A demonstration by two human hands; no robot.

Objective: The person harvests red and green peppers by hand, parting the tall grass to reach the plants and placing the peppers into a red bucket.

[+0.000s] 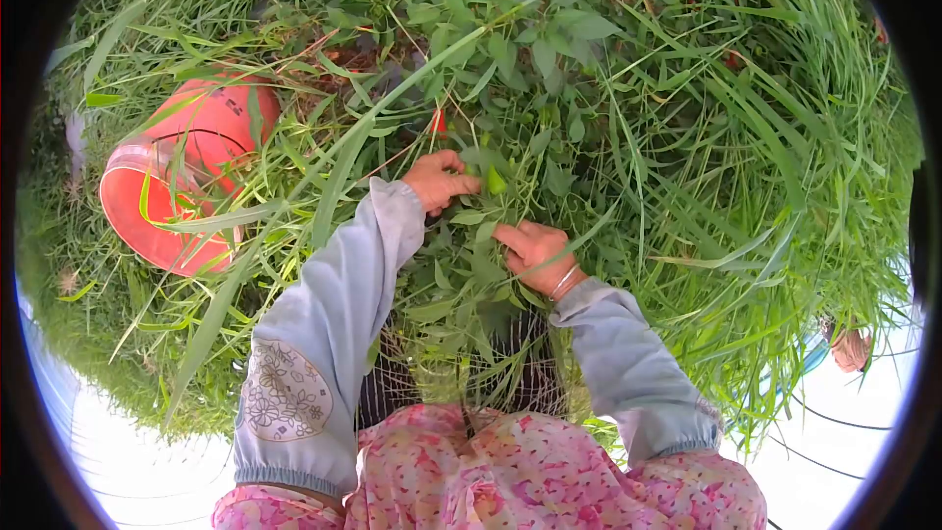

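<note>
Both hands reach into a leafy green plant (471, 275) in front of the body. My left hand (439, 182) has its fingers bent, with thumb and forefinger pinched at the stems; what they hold is too small to name. Just right of those fingertips hangs a green pepper (496, 181). A red pepper (439, 122) shows above my left hand, partly behind leaves. Lower and to the right, my right hand (536, 254) is curled beside the leaves, its fingertips pressed together; anything between them is hidden. A silver bracelet (566, 281) circles the right wrist.
A red bucket (211, 128) lies tilted in the grass on the left, its mouth toward the lower left. Long grass blades (392, 88) cross over the plants and near the left hand. At the far right edge, a brownish object (851, 348) is unclear.
</note>
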